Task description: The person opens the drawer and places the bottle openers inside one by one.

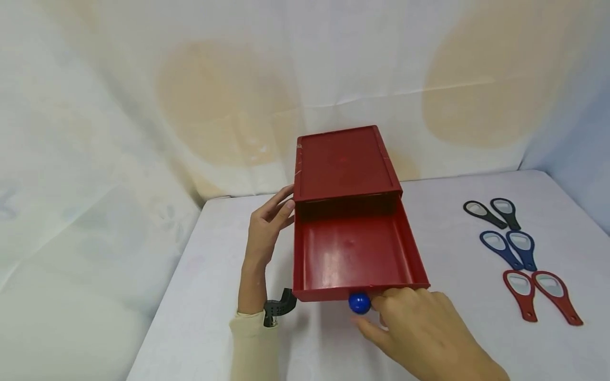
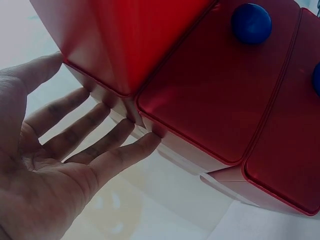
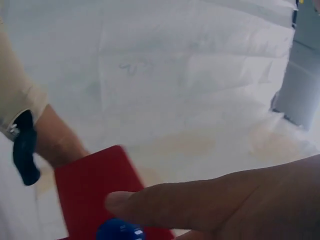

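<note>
A red drawer cabinet point(image 1: 344, 164) stands on the table with its top drawer point(image 1: 352, 248) pulled out; no contents show inside it. My left hand point(image 1: 267, 227) is at the cabinet's left side. In the left wrist view, the fingers of that hand point(image 2: 65, 145) are spread and fairly straight, their tips against the side wall. My right hand point(image 1: 424, 330) is at the drawer's front, its bent fingers and thumb about the round blue knob point(image 1: 359, 303). The right wrist view shows its thumb point(image 3: 165, 202) close over the knob point(image 3: 120, 231).
Lower drawer fronts point(image 2: 210, 85) with blue knobs point(image 2: 251, 24) show in the left wrist view. To the right on the white table point(image 1: 452, 254) lie pairs of handheld magnifiers: black point(image 1: 506, 211), blue point(image 1: 495, 243) and red point(image 1: 555, 293). A pale cloth wall point(image 1: 357, 63) hangs behind.
</note>
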The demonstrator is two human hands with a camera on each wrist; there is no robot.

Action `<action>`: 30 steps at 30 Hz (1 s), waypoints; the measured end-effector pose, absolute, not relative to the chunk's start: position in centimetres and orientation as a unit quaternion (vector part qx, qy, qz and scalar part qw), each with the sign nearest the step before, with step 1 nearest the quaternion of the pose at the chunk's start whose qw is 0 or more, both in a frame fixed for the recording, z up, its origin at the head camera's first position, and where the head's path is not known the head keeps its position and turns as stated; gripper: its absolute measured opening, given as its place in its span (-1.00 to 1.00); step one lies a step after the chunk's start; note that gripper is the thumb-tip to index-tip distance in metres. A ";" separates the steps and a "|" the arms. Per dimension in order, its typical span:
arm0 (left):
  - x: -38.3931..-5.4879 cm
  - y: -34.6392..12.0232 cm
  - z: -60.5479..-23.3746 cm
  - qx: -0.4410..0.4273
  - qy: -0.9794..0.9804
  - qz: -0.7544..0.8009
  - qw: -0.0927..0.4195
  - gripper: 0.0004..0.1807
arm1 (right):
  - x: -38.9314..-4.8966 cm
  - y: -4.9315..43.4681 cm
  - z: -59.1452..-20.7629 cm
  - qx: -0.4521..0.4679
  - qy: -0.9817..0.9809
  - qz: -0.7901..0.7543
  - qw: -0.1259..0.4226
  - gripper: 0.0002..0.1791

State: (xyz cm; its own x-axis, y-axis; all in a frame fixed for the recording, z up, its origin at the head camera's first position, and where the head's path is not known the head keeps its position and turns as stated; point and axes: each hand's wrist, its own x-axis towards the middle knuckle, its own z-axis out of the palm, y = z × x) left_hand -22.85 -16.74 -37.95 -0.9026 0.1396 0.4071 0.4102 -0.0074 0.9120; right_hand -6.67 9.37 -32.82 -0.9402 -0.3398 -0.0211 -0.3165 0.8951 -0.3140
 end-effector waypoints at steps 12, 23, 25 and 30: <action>-21.4 -19.9 -37.1 -0.162 -0.711 -0.671 0.131 -0.55 | -8.5 16.5 -31.5 -0.254 0.913 -0.289 -0.136 -0.89; -21.7 -20.1 -36.7 -0.164 -0.710 -0.670 0.138 -0.55 | -11.5 24.3 -37.7 -0.019 0.944 -0.308 -0.119 -0.68; -21.7 -20.2 -36.7 -0.160 -0.712 -0.669 0.141 -0.55 | -11.9 25.4 -39.2 -0.007 0.950 -0.289 -0.114 -0.62; -21.6 -20.7 -36.9 -0.150 -0.714 -0.668 0.148 -0.55 | -12.3 27.5 -42.6 0.013 0.963 -0.257 -0.083 -0.58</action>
State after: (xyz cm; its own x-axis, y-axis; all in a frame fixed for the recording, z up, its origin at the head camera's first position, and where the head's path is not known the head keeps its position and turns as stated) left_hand -21.59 -20.75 -36.91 -0.9107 0.0165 0.4127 0.4129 0.0628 0.9086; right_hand -12.34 27.46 -42.57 -0.9858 0.0683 0.1531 -0.0170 0.8678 -0.4966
